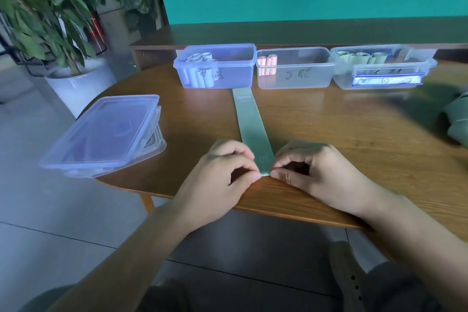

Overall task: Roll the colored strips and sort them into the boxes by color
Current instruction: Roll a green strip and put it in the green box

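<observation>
A long pale green strip (250,124) lies flat on the wooden table (329,134), running from near the front edge toward the boxes. My left hand (222,175) and my right hand (309,172) each pinch a corner of its near end. Three clear boxes stand in a row at the back. The left box (235,78) holds several pale blue rolls. Inside the middle box (304,78) are two pink rolls (267,64). Several green rolls sit in the right box (379,78).
A stack of clear lids (101,134) overhangs the table's left edge. Loose green strips (458,119) lie at the far right. A potted plant (63,33) stands on the floor to the left. A low shelf runs behind the boxes.
</observation>
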Demonstrator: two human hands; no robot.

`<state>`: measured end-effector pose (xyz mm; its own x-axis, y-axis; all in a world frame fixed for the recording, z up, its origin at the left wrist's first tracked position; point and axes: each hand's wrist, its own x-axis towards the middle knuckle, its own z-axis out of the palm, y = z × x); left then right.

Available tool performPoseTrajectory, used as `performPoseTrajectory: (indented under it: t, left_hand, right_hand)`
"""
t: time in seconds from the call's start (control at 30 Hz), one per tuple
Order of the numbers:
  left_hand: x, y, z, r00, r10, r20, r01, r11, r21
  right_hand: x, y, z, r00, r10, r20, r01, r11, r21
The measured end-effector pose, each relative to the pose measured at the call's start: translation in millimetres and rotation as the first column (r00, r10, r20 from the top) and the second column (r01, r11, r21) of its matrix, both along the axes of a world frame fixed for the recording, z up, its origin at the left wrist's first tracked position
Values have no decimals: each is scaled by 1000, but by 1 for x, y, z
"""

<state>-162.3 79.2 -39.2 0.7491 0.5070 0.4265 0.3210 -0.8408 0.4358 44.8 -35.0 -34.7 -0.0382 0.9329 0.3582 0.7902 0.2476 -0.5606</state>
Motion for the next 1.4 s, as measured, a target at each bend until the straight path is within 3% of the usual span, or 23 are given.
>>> performPoseTrajectory:
  t: [0.33, 0.6, 0.77, 1.03, 1.17, 1.4]
  left_hand:
    - [6, 3, 4, 998, 38, -40, -43, 991, -129]
    - [8, 7, 7, 992, 47, -113, -66, 984, -168]
    - [7, 8, 8, 999, -44, -18, 40, 982, -184]
    - [5, 8, 4, 998, -63, -30, 62, 998, -19]
    - [4, 5, 5, 998, -52, -40, 50, 998, -35]
    - [9, 8, 8, 999, -23, -34, 22, 999, -36]
  right_hand:
    - [-1, 6, 1, 994, -69, -90, 63, 996, -65]
    - [-1, 17, 8, 953, -248, -176, 202, 948, -244]
    - [-2, 17, 9, 952, -139, -272, 74, 969, -236]
    - [-1, 13, 3, 993, -9, -116, -9, 988, -156]
    - [0, 10, 2, 1000, 7, -24, -9, 994, -110]
    - [0, 12, 2, 996, -66, -56, 61, 994, -94]
